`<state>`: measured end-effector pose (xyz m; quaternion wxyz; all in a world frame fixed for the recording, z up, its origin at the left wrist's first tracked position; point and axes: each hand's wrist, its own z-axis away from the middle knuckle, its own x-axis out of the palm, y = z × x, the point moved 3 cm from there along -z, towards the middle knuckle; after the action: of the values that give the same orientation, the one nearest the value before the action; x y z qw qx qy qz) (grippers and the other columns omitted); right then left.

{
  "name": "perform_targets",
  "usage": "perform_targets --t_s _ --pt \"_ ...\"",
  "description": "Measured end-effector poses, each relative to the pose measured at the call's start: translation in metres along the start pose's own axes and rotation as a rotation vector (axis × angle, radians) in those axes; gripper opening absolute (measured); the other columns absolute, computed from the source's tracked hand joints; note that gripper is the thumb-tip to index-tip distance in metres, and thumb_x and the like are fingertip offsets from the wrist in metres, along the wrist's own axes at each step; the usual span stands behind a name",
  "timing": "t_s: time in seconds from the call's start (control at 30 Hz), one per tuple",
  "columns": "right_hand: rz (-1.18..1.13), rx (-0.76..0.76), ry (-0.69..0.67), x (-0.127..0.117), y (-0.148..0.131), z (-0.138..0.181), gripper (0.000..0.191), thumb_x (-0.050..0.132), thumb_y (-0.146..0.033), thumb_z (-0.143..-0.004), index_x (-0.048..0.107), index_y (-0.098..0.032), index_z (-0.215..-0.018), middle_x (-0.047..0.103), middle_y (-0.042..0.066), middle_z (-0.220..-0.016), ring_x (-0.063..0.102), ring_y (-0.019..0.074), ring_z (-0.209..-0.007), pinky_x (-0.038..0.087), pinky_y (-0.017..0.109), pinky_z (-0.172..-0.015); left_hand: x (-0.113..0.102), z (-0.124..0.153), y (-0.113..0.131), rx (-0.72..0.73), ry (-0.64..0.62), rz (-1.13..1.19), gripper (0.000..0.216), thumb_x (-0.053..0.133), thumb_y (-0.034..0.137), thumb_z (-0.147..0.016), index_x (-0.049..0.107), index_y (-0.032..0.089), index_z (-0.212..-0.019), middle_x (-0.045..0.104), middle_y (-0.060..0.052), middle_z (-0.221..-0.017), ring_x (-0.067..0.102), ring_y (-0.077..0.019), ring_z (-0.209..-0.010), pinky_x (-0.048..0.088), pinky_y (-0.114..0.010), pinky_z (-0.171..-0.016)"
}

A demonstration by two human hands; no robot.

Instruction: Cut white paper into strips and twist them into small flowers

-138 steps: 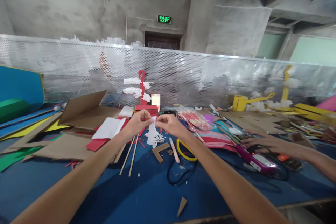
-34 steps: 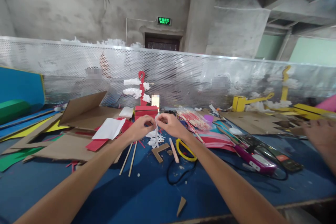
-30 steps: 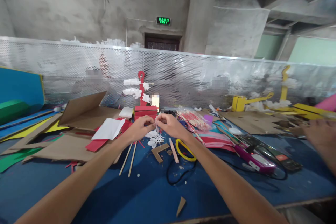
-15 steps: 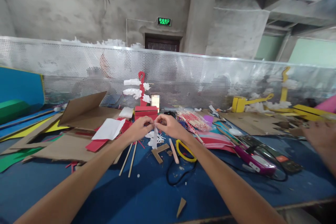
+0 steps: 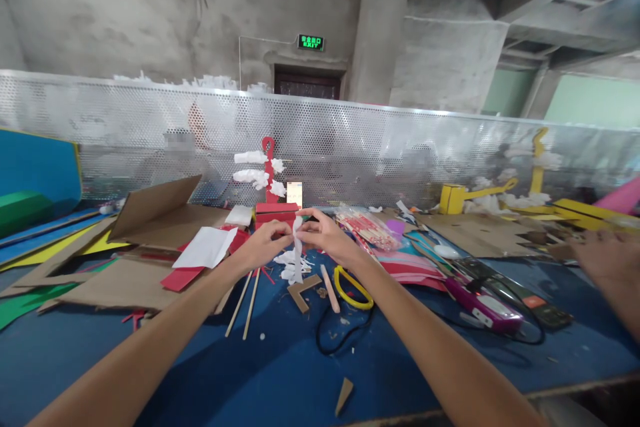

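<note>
My left hand (image 5: 264,242) and my right hand (image 5: 323,235) meet above the blue table (image 5: 210,373), both pinched on a narrow white paper strip (image 5: 298,253) that hangs down between them. Under the strip lies a small heap of white paper shreds (image 5: 289,265). Just behind my hands stands a red cardboard tree (image 5: 270,180) with white paper tufts on its branches.
Cardboard sheets (image 5: 150,213) and a white sheet (image 5: 205,247) lie to the left, two wooden sticks (image 5: 245,303) below. A yellow ring (image 5: 353,287), black cable (image 5: 345,333) and purple tool (image 5: 480,307) lie right. Another person's hand (image 5: 603,260) reaches in at the right edge. A perforated metal screen (image 5: 350,140) closes the back.
My hands stay pinched together; the white strip between them now hangs straighter and longer than a second ago. The other person's hand has drawn back from the purple tool.
</note>
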<state>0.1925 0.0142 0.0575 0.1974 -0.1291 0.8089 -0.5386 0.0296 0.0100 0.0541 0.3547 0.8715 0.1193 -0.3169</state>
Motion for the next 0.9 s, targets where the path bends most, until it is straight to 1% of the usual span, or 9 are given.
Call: perform_targets --t_s 0.1,0.2,0.4,0.5,0.6,0.67,0.73,0.83,0.9 --pt "0.021 -0.031 0.017 -0.001 -0.003 0.001 0.044 0.069 -0.023 -0.071 0.050 -0.022 -0.110 0.058 -0.001 -0.080 0.056 0.0097 -0.063 0.048 0.024 -0.060 0.002 0.000 0.001 -0.016 -0.021 0.053 0.020 0.047 0.028 -0.084 0.058 0.017 -0.072 0.054 0.000 -0.071 0.050 -0.0134 -0.066 0.039 -0.025 -0.062" --pt "0.011 -0.050 0.023 0.000 -0.005 0.001 0.044 0.069 -0.021 -0.069 0.051 -0.021 -0.109 0.056 -0.002 -0.078 0.055 0.0100 -0.065 0.048 0.024 -0.062 0.003 0.001 0.002 -0.035 -0.026 0.122 0.020 0.046 0.030 -0.084 0.056 0.016 -0.072 0.052 0.001 -0.068 0.047 -0.0119 -0.062 0.038 -0.024 -0.059" --pt "-0.084 -0.032 0.025 0.000 -0.002 0.001 0.054 0.072 -0.018 -0.064 0.050 -0.025 -0.113 0.056 0.002 -0.097 0.056 0.0112 -0.075 0.048 0.024 -0.066 0.007 0.003 -0.001 -0.037 -0.081 0.204 0.021 0.046 0.031 -0.085 0.054 0.017 -0.072 0.050 0.002 -0.064 0.046 -0.0109 -0.060 0.038 -0.023 -0.057" --pt "-0.139 -0.023 0.037 0.000 -0.003 0.001 0.054 0.074 -0.015 -0.062 0.051 -0.025 -0.110 0.054 0.002 -0.098 0.055 0.0103 -0.075 0.048 0.023 -0.064 0.009 0.003 -0.005 -0.043 -0.085 0.223 0.020 0.047 0.031 -0.084 0.055 0.017 -0.073 0.051 0.001 -0.064 0.048 -0.0110 -0.060 0.039 -0.023 -0.057" --pt "-0.161 -0.023 0.043 0.001 -0.005 0.001 0.053 0.074 -0.014 -0.062 0.053 -0.024 -0.109 0.053 0.002 -0.098 0.055 0.0110 -0.079 0.048 0.022 -0.065 0.011 0.002 -0.008 -0.045 -0.089 0.237 0.021 0.047 0.032 -0.085 0.055 0.017 -0.074 0.052 0.002 -0.066 0.048 -0.0108 -0.060 0.040 -0.024 -0.058" --pt "-0.153 0.004 0.043 0.001 -0.005 0.002 0.053 0.075 -0.015 -0.062 0.053 -0.024 -0.109 0.054 0.003 -0.100 0.056 0.0120 -0.082 0.048 0.023 -0.066 0.011 0.002 -0.008 -0.045 -0.087 0.236 0.021 0.048 0.033 -0.086 0.055 0.017 -0.074 0.051 0.002 -0.066 0.048 -0.0105 -0.060 0.040 -0.024 -0.059" --pt "-0.158 0.060 0.044 0.000 -0.002 0.002 0.055 0.076 -0.017 -0.062 0.052 -0.025 -0.110 0.055 0.004 -0.101 0.057 0.0122 -0.081 0.049 0.023 -0.066 0.011 0.003 -0.007 -0.041 -0.081 0.236 0.022 0.047 0.034 -0.087 0.055 0.017 -0.075 0.051 0.002 -0.066 0.048 -0.0101 -0.059 0.040 -0.024 -0.059" --pt "-0.197 0.146 0.023 -0.002 0.004 0.002 0.053 0.077 -0.022 -0.065 0.051 -0.025 -0.111 0.057 0.002 -0.093 0.059 0.0118 -0.075 0.049 0.025 -0.066 0.009 0.003 -0.004 -0.032 -0.073 0.245 0.023 0.046 0.035 -0.088 0.055 0.017 -0.077 0.051 0.002 -0.066 0.047 -0.0098 -0.059 0.040 -0.023 -0.058" --pt "-0.208 0.173 0.003 -0.002 0.007 0.001 0.049 0.076 -0.025 -0.068 0.051 -0.025 -0.111 0.058 0.001 -0.086 0.059 0.0120 -0.074 0.049 0.025 -0.066 0.008 0.003 -0.003 -0.032 -0.073 0.245 0.023 0.045 0.035 -0.088 0.054 0.017 -0.078 0.051 0.002 -0.066 0.047 -0.0098 -0.059 0.039 -0.023 -0.058"
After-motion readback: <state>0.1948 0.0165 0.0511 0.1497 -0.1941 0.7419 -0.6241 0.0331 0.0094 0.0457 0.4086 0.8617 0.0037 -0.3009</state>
